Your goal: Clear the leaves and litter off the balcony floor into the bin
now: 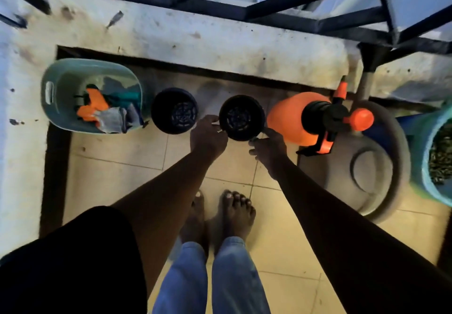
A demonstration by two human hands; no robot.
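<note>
**Both Hands Taking Hold of a Black Pot**

The person is standing barefoot on the tiled balcony floor (117,191) and reaching down with 2 hands. The left hand (208,137) is curling its fingers over the near-left rim of a black pot (242,118), while the right hand (269,147) is pinching the near-right rim. Each grip is closing on the rim alone, probably to shift the empty pot and expose the tiles beneath. Whether the pot is lifting clear cannot be told.

A second pot (175,110) is sitting just left of it, beside a teal basket (49,93) of cloths. An orange sprayer (288,120) is lying just right. At the right edge, a teal tub (420,147) holding dark, dry debris is probably serving as the bin. Loose leaves are proving too dim to pick out.
</note>
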